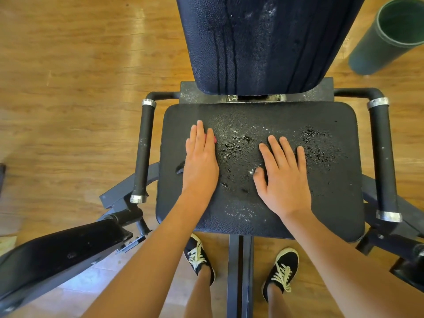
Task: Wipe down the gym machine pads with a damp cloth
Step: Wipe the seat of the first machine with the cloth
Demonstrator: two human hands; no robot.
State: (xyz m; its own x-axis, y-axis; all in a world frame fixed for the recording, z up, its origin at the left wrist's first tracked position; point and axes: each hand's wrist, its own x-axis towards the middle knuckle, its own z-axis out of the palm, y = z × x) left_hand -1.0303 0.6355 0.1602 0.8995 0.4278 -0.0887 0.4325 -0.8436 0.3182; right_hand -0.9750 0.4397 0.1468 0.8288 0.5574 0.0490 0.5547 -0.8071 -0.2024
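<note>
Left hand (pixel 199 166) and right hand (pixel 284 180) lie flat on the wet seat pad (pixel 321 191), fingers (pixel 275 148) released; overlapping edge-to-edge strokes would likely serve best.

Seat pad (pixel 332 203) — black, water (pixel 316 145) beaded at centre; left grip (pixel 200 164) flat near left edge, right grip (pixel 284 180) flat right of centre.

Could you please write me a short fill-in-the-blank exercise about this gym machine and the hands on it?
1. The seat pad has ____ hands resting on it, the left hand and the right hand.
2. Droplets there and streaks down the back pad show that both pads are ____.
3. The floor is made of ____.
4. The green tube stands on the person's ____ side.
Missing words: two, wet, wood, right.
</note>
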